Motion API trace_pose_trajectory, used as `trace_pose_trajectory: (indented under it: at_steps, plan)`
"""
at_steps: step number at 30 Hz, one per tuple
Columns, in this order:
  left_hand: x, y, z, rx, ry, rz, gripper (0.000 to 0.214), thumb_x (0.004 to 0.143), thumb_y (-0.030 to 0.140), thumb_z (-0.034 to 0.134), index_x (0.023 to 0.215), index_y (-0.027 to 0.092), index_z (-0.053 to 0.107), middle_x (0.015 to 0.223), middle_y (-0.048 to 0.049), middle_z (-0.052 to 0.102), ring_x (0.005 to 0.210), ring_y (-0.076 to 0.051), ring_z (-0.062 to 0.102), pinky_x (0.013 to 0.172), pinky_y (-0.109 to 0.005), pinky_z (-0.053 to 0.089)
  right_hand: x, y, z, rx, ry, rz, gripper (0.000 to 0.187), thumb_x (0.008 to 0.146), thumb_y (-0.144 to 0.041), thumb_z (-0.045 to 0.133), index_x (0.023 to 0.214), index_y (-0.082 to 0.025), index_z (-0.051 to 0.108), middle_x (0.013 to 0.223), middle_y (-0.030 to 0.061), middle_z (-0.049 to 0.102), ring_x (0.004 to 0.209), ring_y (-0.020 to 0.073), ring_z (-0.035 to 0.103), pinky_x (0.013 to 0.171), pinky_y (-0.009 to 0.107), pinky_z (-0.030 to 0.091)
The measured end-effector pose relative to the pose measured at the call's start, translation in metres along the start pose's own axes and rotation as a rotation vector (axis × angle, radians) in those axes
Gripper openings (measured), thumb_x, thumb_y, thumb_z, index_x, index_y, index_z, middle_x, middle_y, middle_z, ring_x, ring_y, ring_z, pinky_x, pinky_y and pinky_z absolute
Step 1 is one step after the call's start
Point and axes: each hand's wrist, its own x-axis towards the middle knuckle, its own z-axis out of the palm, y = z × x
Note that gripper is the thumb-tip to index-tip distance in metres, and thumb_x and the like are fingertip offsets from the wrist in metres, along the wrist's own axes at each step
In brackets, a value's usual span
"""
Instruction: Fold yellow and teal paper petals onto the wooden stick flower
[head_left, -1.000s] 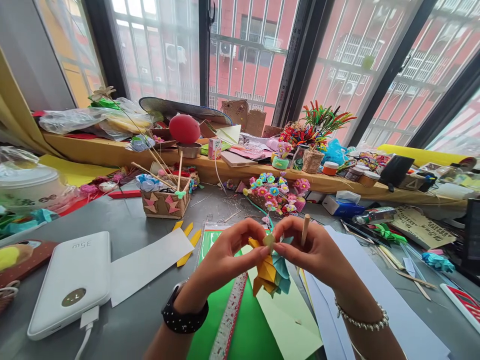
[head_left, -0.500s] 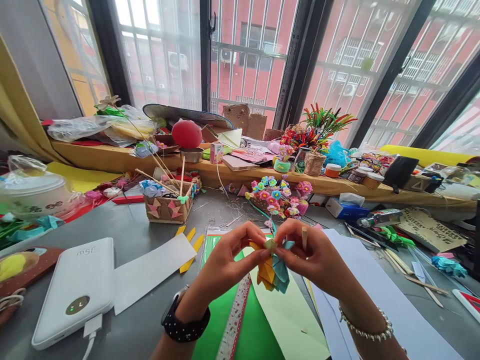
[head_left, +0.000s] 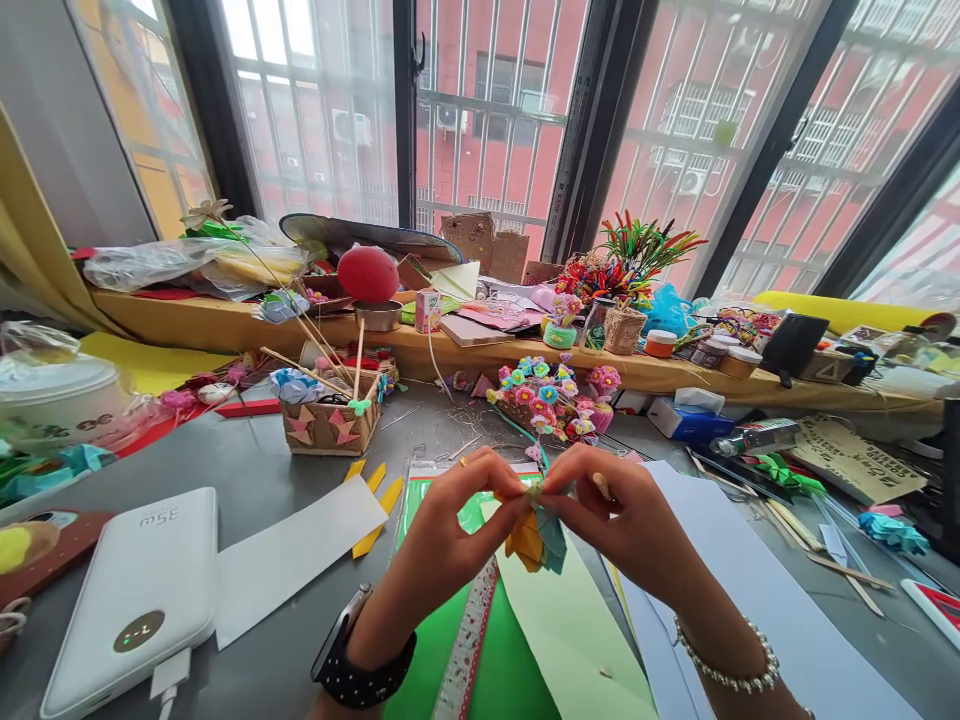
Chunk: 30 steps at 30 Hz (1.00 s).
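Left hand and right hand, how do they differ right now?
The left hand wears a black dotted watch strap; the right hand wears a beaded bracelet. The right hand also holds a wooden stick; the left hand does not. Both pinch the orange-and-teal folded paper.

— Where is there room on the grey surface [head_left: 255, 470]?
— On the left, there's a bare stretch between the white power bank [head_left: 135, 590] and the cardboard box with pink stars [head_left: 328, 425]. Thin wooden sticks [head_left: 304, 366] lean out of that box.
— And the middle?
— Taken. The left hand [head_left: 450, 530] and right hand [head_left: 630, 520] meet there, pinching a yellow-and-teal folded paper piece [head_left: 536, 535] above a green sheet [head_left: 487, 670]. Behind them stands a bunch of small paper flowers [head_left: 551, 395]. Flat white sheets [head_left: 750, 590] cover the right.
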Motion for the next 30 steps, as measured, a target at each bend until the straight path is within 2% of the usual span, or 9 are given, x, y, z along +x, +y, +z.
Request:
trace_pose_trajectory:
  at_steps: [5, 9, 12, 16, 21, 24, 30]
  plan:
    - [0.0, -0.003, 0.002, 0.043, 0.014, 0.061, 0.003, 0.081, 0.017, 0.049, 0.079, 0.018, 0.051, 0.078, -0.0015, 0.054, 0.076, -0.014, 0.053, 0.069, -0.027, 0.043, 0.001, 0.005, 0.001, 0.005, 0.015, -0.033, 0.008, 0.079, -0.023, 0.054, 0.072, -0.018, 0.056, 0.072, -0.0007, 0.057, 0.045, 0.0052, 0.032, 0.042, 0.02, 0.027]
    - [0.001, -0.006, 0.004, 0.098, 0.038, 0.132, 0.008, 0.08, 0.013, 0.051, 0.085, 0.02, 0.052, 0.08, -0.0012, 0.055, 0.078, -0.014, 0.053, 0.07, -0.026, 0.043, 0.001, 0.006, 0.002, 0.017, 0.045, -0.058, 0.009, 0.08, -0.022, 0.054, 0.071, -0.018, 0.056, 0.071, 0.0002, 0.057, 0.048, 0.0063, 0.038, 0.042, 0.019, 0.03]
    - [0.002, -0.008, 0.004, 0.078, 0.066, 0.17, 0.008, 0.08, 0.011, 0.05, 0.082, 0.019, 0.052, 0.079, -0.001, 0.054, 0.076, -0.013, 0.054, 0.068, -0.026, 0.043, 0.001, 0.006, 0.004, 0.022, 0.08, -0.098, 0.009, 0.079, -0.017, 0.052, 0.071, -0.018, 0.056, 0.071, 0.0007, 0.058, 0.057, 0.0087, 0.049, 0.045, 0.018, 0.035]
    - [0.0, -0.009, 0.004, 0.12, 0.079, 0.186, 0.01, 0.079, 0.009, 0.051, 0.076, 0.018, 0.05, 0.078, -0.0005, 0.053, 0.073, -0.012, 0.054, 0.066, -0.024, 0.042, 0.001, 0.008, 0.004, -0.038, 0.08, -0.179, 0.011, 0.077, -0.009, 0.052, 0.072, -0.018, 0.056, 0.072, 0.0008, 0.059, 0.063, 0.0102, 0.054, 0.053, 0.02, 0.04]
    - [0.0, -0.01, 0.004, 0.105, 0.037, 0.14, 0.005, 0.08, 0.013, 0.051, 0.079, 0.018, 0.051, 0.077, -0.0006, 0.054, 0.074, -0.012, 0.053, 0.067, -0.024, 0.042, -0.001, 0.008, -0.003, -0.088, -0.04, -0.168, 0.01, 0.082, -0.013, 0.048, 0.081, -0.019, 0.056, 0.076, 0.0013, 0.06, 0.066, 0.0106, 0.054, 0.055, 0.02, 0.04]
    - [0.0, -0.011, 0.005, 0.027, 0.011, 0.054, 0.002, 0.081, 0.016, 0.05, 0.081, 0.017, 0.051, 0.079, -0.0015, 0.054, 0.076, -0.013, 0.053, 0.069, -0.026, 0.043, -0.002, 0.006, -0.005, -0.082, -0.041, -0.111, 0.008, 0.083, -0.019, 0.048, 0.081, -0.019, 0.056, 0.075, 0.0004, 0.059, 0.062, 0.0096, 0.052, 0.054, 0.019, 0.039]
    - [0.001, -0.011, 0.007, -0.128, 0.012, -0.046, 0.004, 0.08, 0.019, 0.051, 0.078, 0.016, 0.05, 0.076, -0.0007, 0.05, 0.075, -0.013, 0.052, 0.069, -0.025, 0.045, 0.002, 0.003, -0.001, -0.084, -0.037, -0.009, 0.006, 0.079, -0.021, 0.053, 0.074, -0.018, 0.055, 0.057, -0.0047, 0.048, 0.046, 0.0062, 0.035, 0.043, 0.019, 0.028]
